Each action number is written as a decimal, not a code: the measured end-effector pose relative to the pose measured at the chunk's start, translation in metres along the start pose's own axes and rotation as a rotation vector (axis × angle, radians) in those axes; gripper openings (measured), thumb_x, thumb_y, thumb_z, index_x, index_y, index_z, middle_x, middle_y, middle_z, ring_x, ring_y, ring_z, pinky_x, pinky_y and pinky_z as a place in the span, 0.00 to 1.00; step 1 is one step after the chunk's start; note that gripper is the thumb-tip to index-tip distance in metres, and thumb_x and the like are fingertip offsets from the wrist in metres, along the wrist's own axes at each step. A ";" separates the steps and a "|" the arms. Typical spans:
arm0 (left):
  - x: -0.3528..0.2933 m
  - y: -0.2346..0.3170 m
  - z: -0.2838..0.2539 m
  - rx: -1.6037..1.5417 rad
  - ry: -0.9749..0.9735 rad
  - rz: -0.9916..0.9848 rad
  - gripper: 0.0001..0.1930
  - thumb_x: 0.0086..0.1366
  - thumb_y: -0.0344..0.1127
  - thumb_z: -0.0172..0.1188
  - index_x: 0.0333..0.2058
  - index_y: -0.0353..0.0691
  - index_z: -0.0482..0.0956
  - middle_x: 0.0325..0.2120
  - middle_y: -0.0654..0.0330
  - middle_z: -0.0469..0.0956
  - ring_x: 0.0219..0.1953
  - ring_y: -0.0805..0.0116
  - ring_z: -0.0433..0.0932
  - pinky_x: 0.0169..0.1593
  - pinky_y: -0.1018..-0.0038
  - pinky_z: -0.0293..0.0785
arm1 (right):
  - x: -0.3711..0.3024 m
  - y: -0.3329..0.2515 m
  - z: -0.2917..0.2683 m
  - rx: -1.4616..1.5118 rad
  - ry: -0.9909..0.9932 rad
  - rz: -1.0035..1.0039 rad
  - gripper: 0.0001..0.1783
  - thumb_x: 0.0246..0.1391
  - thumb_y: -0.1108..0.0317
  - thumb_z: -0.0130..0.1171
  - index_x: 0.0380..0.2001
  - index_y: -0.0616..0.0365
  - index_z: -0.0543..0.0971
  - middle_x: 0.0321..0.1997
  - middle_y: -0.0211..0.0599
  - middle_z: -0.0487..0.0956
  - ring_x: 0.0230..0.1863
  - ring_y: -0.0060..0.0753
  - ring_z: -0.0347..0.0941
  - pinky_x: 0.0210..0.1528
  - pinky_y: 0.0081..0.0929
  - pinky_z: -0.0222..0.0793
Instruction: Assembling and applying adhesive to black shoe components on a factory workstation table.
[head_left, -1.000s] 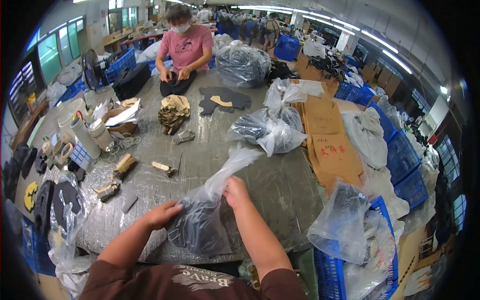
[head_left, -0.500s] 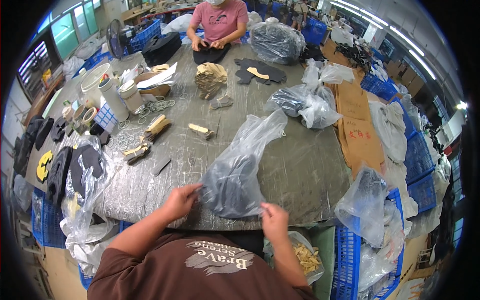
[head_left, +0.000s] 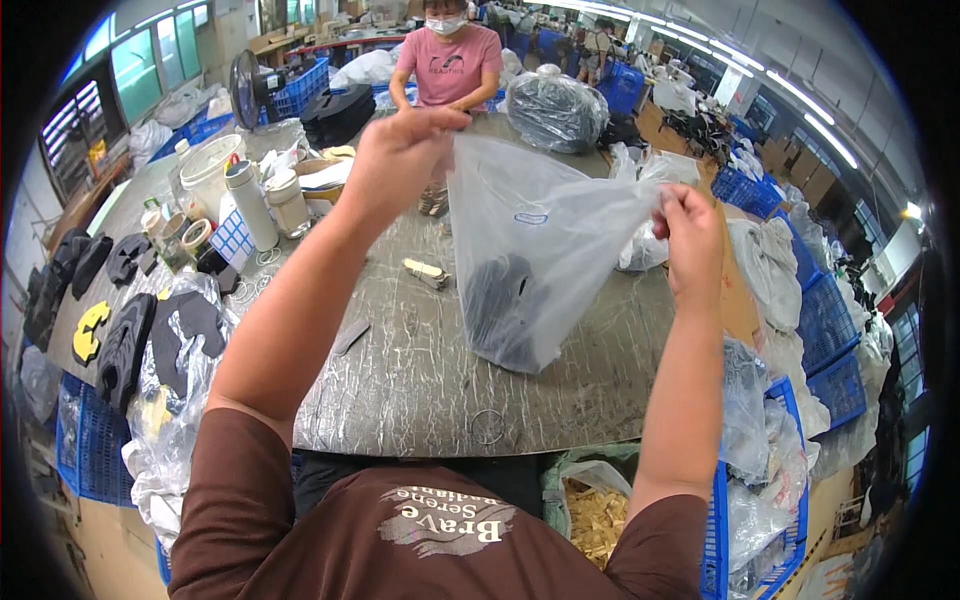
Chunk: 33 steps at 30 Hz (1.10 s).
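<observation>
A clear plastic bag (head_left: pixel 545 205) hangs stretched between my raised hands, with a stack of dark, flat pieces (head_left: pixel 503 312) at its bottom. My left hand (head_left: pixel 408 160) is closed on the bag's upper left corner. Closed on the upper right corner is my right hand (head_left: pixel 690 235). The bag's lower end is over the middle of the table (head_left: pixel 400 400); I cannot tell whether it touches the top. A small bundle of light and dark strips (head_left: pixel 427 272) lies left of the bag. One thin rubber band (head_left: pixel 488 427) lies by the near edge.
Across the table stands a co-worker in a pink shirt (head_left: pixel 450 65), with a filled bag (head_left: pixel 556 108) alongside. A white bottle (head_left: pixel 250 205), a jar (head_left: pixel 287 203) and tape rolls stand left. Dark cut pieces (head_left: pixel 128 350) lie far left. Blue crates (head_left: pixel 715 545) flank the table.
Both hands have risen and moved away from me, the right one also rightward. The bag went from lying on the table to hanging upright, its open end now on top. A rubber band has come into view.
</observation>
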<state>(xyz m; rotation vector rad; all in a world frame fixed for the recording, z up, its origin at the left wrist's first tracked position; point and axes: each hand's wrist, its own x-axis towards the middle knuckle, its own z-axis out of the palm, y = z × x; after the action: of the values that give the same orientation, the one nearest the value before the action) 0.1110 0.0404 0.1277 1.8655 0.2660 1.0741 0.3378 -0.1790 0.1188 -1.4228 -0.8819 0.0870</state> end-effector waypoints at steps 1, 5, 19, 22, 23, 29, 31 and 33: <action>0.010 0.000 -0.002 0.079 0.011 0.056 0.11 0.63 0.27 0.52 0.42 0.37 0.80 0.23 0.65 0.76 0.28 0.78 0.74 0.35 0.82 0.71 | 0.007 -0.007 0.005 0.000 -0.004 0.007 0.07 0.58 0.72 0.51 0.33 0.62 0.78 0.27 0.28 0.77 0.25 0.16 0.68 0.31 0.16 0.66; 0.030 0.032 -0.003 -0.339 -0.020 0.358 0.16 0.65 0.32 0.54 0.49 0.34 0.74 0.37 0.56 0.78 0.39 0.72 0.77 0.47 0.76 0.71 | 0.017 -0.045 0.020 0.294 0.065 -0.344 0.10 0.57 0.67 0.55 0.39 0.62 0.75 0.34 0.30 0.78 0.33 0.20 0.71 0.42 0.18 0.66; -0.095 -0.085 0.101 0.342 -0.182 0.204 0.28 0.48 0.28 0.61 0.52 0.42 0.70 0.38 0.49 0.73 0.37 0.51 0.75 0.38 0.64 0.73 | -0.034 0.044 0.003 0.882 0.166 0.024 0.17 0.60 0.70 0.47 0.52 0.60 0.68 0.52 0.39 0.73 0.53 0.38 0.70 0.56 0.41 0.66; -0.130 -0.078 0.108 0.533 -0.288 0.552 0.25 0.49 0.26 0.55 0.49 0.49 0.76 0.35 0.54 0.73 0.34 0.58 0.76 0.30 0.66 0.73 | -0.038 0.113 -0.039 1.014 0.152 0.117 0.18 0.61 0.66 0.46 0.53 0.56 0.68 0.54 0.40 0.72 0.55 0.43 0.69 0.58 0.47 0.64; -0.136 -0.077 0.110 0.521 -0.292 0.558 0.25 0.49 0.26 0.55 0.49 0.49 0.76 0.35 0.54 0.73 0.34 0.58 0.76 0.30 0.66 0.73 | -0.040 0.124 -0.048 1.228 0.028 0.220 0.19 0.62 0.63 0.45 0.54 0.54 0.68 0.56 0.41 0.71 0.57 0.46 0.67 0.59 0.51 0.62; -0.140 -0.085 0.120 0.366 -0.641 0.212 0.18 0.52 0.37 0.63 0.44 0.46 0.78 0.44 0.53 0.71 0.44 0.54 0.73 0.41 0.65 0.74 | -0.060 0.135 -0.042 1.347 -0.079 0.171 0.23 0.64 0.53 0.37 0.60 0.39 0.64 0.67 0.50 0.55 0.65 0.63 0.53 0.58 0.67 0.55; -0.117 -0.079 0.123 0.312 -0.453 0.291 0.21 0.53 0.41 0.64 0.45 0.41 0.76 0.45 0.51 0.70 0.46 0.54 0.71 0.42 0.65 0.73 | -0.060 0.128 -0.034 1.471 -0.030 0.210 0.24 0.64 0.52 0.37 0.62 0.40 0.62 0.69 0.52 0.50 0.64 0.66 0.52 0.58 0.66 0.56; -0.091 -0.065 0.134 0.262 -0.261 0.363 0.24 0.53 0.45 0.66 0.45 0.37 0.75 0.45 0.49 0.70 0.47 0.53 0.70 0.43 0.65 0.72 | -0.059 0.116 -0.022 1.529 -0.248 0.247 0.25 0.63 0.51 0.37 0.63 0.38 0.60 0.69 0.53 0.52 0.64 0.66 0.53 0.58 0.66 0.56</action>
<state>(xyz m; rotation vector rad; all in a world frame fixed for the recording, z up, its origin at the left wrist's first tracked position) 0.1758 -0.0600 0.0000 2.3265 -0.0937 1.0537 0.3613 -0.2058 -0.0085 -0.0535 -0.5351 0.9267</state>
